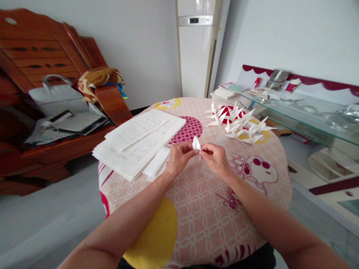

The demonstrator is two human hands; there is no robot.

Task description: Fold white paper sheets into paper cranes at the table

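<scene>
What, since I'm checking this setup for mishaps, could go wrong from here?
The small folded white paper is pinched between the fingers of the left hand and right hand; an uneven pull might tear or crease it.
The paper stack lies at the left edge of the table, so a bump could slide sheets off.
The clustered white folded-paper cranes have thin points that a sweeping arm could bend.

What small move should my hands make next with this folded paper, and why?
Perhaps make another crease in the folded paper: your left hand and right hand both pinch it, and it looks compact, without the spread wings of the paper cranes beyond.
</scene>
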